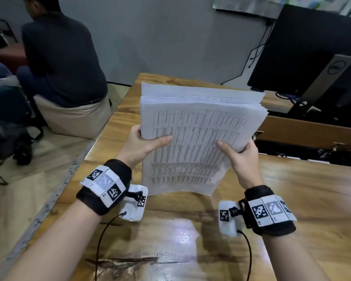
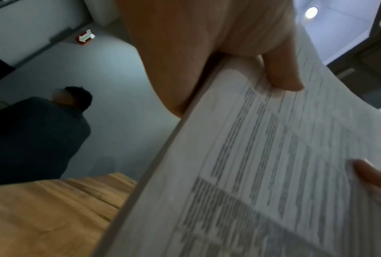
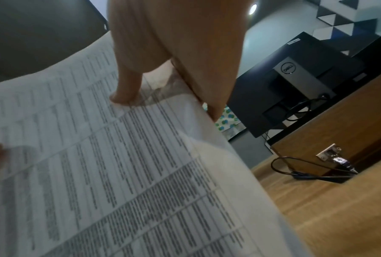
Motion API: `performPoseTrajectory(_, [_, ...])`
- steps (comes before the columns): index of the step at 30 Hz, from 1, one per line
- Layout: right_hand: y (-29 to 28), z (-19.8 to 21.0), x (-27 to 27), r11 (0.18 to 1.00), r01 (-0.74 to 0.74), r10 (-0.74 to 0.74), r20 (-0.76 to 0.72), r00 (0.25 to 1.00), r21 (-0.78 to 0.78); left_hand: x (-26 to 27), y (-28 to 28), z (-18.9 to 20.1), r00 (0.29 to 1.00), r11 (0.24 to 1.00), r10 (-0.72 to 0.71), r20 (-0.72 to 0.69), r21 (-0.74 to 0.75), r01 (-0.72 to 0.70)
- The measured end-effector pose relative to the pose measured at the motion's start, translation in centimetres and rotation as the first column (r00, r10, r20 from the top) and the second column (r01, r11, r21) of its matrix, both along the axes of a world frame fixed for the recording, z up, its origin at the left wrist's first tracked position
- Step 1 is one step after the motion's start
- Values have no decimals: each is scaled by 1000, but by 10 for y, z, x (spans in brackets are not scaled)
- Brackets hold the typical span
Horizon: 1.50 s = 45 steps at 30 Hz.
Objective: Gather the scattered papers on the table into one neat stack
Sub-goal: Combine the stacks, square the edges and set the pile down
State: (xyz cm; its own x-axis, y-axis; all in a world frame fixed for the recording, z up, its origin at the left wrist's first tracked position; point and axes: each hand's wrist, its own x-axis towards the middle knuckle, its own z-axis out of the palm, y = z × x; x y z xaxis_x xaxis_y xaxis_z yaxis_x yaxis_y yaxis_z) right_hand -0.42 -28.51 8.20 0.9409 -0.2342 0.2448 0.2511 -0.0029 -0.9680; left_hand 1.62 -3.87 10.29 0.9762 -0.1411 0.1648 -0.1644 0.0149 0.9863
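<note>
A thick stack of white papers (image 1: 193,138) printed with tables stands on its lower edge on the wooden table (image 1: 292,189), leaning back. My left hand (image 1: 144,144) grips its left side, thumb across the front sheet and fingers behind. My right hand (image 1: 238,152) grips the right side the same way. The upper sheets sit unevenly, some poking above the others. In the left wrist view the papers (image 2: 273,165) fill the right, with my left thumb (image 2: 282,74) on them. In the right wrist view my right thumb (image 3: 128,87) presses the printed papers (image 3: 119,165).
A black Dell monitor (image 1: 312,63) stands at the back right on a lower desk with cables. A person in a dark shirt (image 1: 61,57) sits with their back turned at the left, beyond the table's left edge. Bare tabletop lies in front of the stack.
</note>
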Motion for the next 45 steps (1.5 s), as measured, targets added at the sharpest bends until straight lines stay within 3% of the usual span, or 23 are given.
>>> performPoseTrajectory(4, [3,-18,0,999,-29,27,-74,997,-22,1,-1,-22,989,998,50,-139,31,-47])
performPoseTrajectory(9, [5,-30,-2,999,-44,45,-110,993,13,-1,-5,-32,988,997,79,-130,21,-76])
performPoseTrajectory(12, [-3,-36,-2,992,-117,104,-191,976,-56,4,-8,-23,973,974,205,-103,-79,-214])
performPoseTrajectory(15, [-13,-48,-10,969,-206,146,-349,926,-140,13,0,-17,935,893,321,-148,-283,-351])
performPoseTrajectory(17, [-20,-53,-15,987,-148,116,-372,921,-58,20,8,-14,912,836,353,-208,-369,-407])
performPoseTrajectory(19, [-25,-54,-14,989,-66,107,-337,935,130,23,10,-11,905,793,341,-255,-439,-423])
performPoseTrajectory(23, [-11,-49,-6,866,-114,237,-197,951,487,18,-5,-15,892,740,239,-383,-523,-423])
performPoseTrajectory(25, [1,-44,-2,849,-157,284,-185,941,504,15,-13,-21,894,736,175,-413,-548,-397])
performPoseTrajectory(28, [-4,-38,2,909,-101,191,-189,963,405,13,-7,-28,892,740,98,-441,-567,-361])
performPoseTrajectory(31, [-32,-35,-1,947,-35,99,-187,977,318,18,21,-34,895,756,107,-433,-550,-356])
performPoseTrajectory(34, [-53,-29,-6,988,-19,49,-196,979,155,21,46,-36,937,835,80,-340,-490,-249])
performPoseTrajectory(38, [-51,-20,-5,1000,17,-16,-157,987,6,21,38,-28,941,994,68,-332,-61,-93])
performPoseTrajectory(41, [-34,-18,-4,999,37,-39,-97,994,-27,19,9,-23,954,982,177,-243,113,-154])
performPoseTrajectory(45, [-32,-14,-8,997,75,-75,-5,997,28,12,1,-35,944,963,268,-193,41,-266])
